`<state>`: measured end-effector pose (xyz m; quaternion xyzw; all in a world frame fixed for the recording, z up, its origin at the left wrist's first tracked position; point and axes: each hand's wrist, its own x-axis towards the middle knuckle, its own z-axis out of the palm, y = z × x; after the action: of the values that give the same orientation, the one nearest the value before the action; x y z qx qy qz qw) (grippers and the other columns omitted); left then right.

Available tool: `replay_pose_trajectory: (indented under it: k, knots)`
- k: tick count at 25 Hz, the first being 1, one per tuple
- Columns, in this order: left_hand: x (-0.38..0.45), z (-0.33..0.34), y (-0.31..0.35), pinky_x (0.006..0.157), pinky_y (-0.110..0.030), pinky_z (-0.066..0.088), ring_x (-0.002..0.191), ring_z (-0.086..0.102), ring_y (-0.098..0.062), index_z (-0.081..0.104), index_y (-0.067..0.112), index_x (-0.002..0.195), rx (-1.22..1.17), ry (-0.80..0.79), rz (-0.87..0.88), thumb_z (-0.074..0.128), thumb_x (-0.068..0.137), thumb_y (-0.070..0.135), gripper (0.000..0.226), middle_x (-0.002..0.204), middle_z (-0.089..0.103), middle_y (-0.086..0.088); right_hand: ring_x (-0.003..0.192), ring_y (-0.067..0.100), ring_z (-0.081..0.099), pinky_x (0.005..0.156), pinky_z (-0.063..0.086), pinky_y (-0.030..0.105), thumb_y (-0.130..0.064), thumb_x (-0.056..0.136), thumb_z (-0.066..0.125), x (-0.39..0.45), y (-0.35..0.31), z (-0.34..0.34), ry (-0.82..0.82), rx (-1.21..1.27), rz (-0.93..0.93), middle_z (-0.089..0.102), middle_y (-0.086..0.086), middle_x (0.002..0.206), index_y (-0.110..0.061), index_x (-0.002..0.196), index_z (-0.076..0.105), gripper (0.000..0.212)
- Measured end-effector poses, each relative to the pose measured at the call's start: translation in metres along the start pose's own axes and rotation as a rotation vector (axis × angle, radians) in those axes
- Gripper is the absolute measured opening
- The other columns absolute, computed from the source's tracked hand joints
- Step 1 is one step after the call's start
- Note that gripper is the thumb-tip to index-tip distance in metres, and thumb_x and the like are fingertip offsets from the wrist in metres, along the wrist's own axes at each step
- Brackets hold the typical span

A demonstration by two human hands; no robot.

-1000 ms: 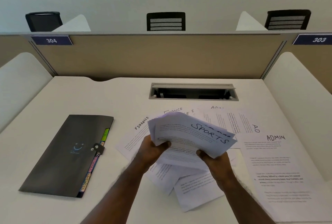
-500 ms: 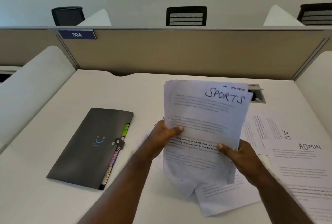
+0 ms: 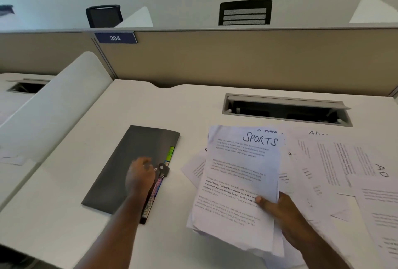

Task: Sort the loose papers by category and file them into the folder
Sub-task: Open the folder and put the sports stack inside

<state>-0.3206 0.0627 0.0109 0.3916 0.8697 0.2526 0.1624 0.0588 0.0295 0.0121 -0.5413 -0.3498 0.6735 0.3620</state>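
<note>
While right hand pinches papers, left hand touches folder.

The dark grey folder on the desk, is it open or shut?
Shut: the dark grey folder lies flat, cover down, left hand at its clasp.

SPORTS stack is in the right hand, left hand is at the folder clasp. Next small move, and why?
Probably undo the clasp with the left hand and lift the flap. The folder lies shut on the desk, so the SPORTS stack in the right hand's grip has nowhere to go yet.
</note>
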Motion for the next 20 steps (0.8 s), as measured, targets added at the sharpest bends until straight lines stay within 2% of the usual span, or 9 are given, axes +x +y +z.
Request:
replay_pose_trajectory:
  k: [1, 2, 3, 5, 7, 11, 14, 17, 20]
  knots:
    - [0.005, 0.000, -0.023, 0.093, -0.040, 0.045, 0.118, 0.055, -0.025, 0.061, 0.020, 0.119, 0.150, -0.071, 0.022, 0.062, 0.087, 0.029, 0.034, 0.130, 0.057, -0.007, 0.097, 0.029, 0.071, 0.085, 0.056, 0.051, -0.046, 0.055, 0.086, 0.000, 0.004, 0.001, -0.017, -0.010, 0.007, 0.073, 0.004, 0.111, -0.015, 0.123, 0.058, 0.080]
    - [0.006, 0.000, -0.040, 0.098, -0.047, 0.043, 0.126, 0.047, -0.027, 0.058, 0.023, 0.123, 0.283, -0.159, 0.053, 0.067, 0.083, 0.037, 0.044, 0.137, 0.050, -0.005, 0.097, 0.029, 0.071, 0.085, 0.056, 0.051, -0.049, 0.051, 0.087, 0.000, 0.007, 0.002, -0.024, -0.019, 0.007, 0.074, 0.004, 0.109, -0.015, 0.121, 0.060, 0.082]
    - [0.006, 0.003, -0.054, 0.102, -0.051, 0.039, 0.134, 0.039, -0.026, 0.055, 0.025, 0.127, 0.390, -0.226, 0.081, 0.070, 0.078, 0.043, 0.054, 0.144, 0.043, -0.003, 0.096, 0.029, 0.071, 0.086, 0.056, 0.051, -0.042, 0.059, 0.086, 0.000, 0.009, 0.005, -0.023, -0.020, 0.005, 0.074, 0.005, 0.107, -0.012, 0.119, 0.061, 0.072]
    - [0.004, 0.005, -0.062, 0.105, -0.054, 0.036, 0.142, 0.027, -0.025, 0.049, 0.027, 0.133, 0.480, -0.264, 0.132, 0.070, 0.074, 0.049, 0.066, 0.150, 0.035, -0.002, 0.094, 0.030, 0.072, 0.088, 0.055, 0.053, -0.016, 0.081, 0.073, 0.002, 0.013, 0.008, -0.005, -0.037, 0.012, 0.075, 0.007, 0.104, -0.008, 0.117, 0.062, 0.039]
    - [0.003, 0.007, -0.062, 0.102, -0.052, 0.039, 0.141, 0.028, -0.025, 0.046, 0.027, 0.134, 0.497, -0.235, 0.177, 0.066, 0.075, 0.052, 0.067, 0.150, 0.036, -0.001, 0.092, 0.030, 0.072, 0.087, 0.055, 0.052, -0.008, 0.087, 0.066, 0.003, 0.016, 0.011, -0.004, -0.069, 0.031, 0.076, 0.007, 0.101, -0.009, 0.113, 0.064, 0.026]
    - [-0.001, 0.007, -0.050, 0.086, -0.043, 0.051, 0.122, 0.050, -0.026, 0.045, 0.022, 0.129, 0.571, -0.235, 0.261, 0.056, 0.081, 0.049, 0.057, 0.137, 0.048, -0.002, 0.092, 0.030, 0.072, 0.087, 0.055, 0.052, -0.010, 0.088, 0.066, 0.001, 0.017, 0.015, -0.028, -0.087, 0.060, 0.076, 0.008, 0.101, -0.009, 0.112, 0.064, 0.024]
    - [-0.003, 0.005, -0.033, 0.079, -0.038, 0.052, 0.103, 0.064, -0.029, 0.045, 0.016, 0.123, 0.618, -0.275, 0.291, 0.053, 0.086, 0.033, 0.041, 0.120, 0.060, -0.005, 0.092, 0.030, 0.072, 0.087, 0.055, 0.053, -0.010, 0.088, 0.065, 0.000, 0.018, 0.015, -0.026, -0.090, 0.062, 0.076, 0.008, 0.101, -0.009, 0.110, 0.065, 0.022]
    - [-0.005, 0.000, -0.021, 0.075, -0.037, 0.055, 0.092, 0.069, -0.028, 0.044, 0.015, 0.117, 0.630, -0.269, 0.335, 0.051, 0.088, 0.015, 0.030, 0.106, 0.067, -0.006, 0.091, 0.030, 0.072, 0.086, 0.056, 0.052, -0.011, 0.088, 0.066, 0.002, 0.017, 0.015, -0.027, -0.096, 0.061, 0.076, 0.007, 0.101, -0.010, 0.110, 0.065, 0.022]
    - [-0.003, -0.012, -0.016, 0.067, -0.038, 0.058, 0.074, 0.069, -0.025, 0.042, 0.020, 0.110, 0.549, -0.216, 0.350, 0.045, 0.091, 0.008, 0.023, 0.084, 0.065, -0.002, 0.090, 0.028, 0.073, 0.085, 0.057, 0.051, -0.013, 0.088, 0.066, 0.005, 0.014, 0.019, -0.028, -0.122, 0.052, 0.076, 0.005, 0.101, -0.012, 0.111, 0.064, 0.023]
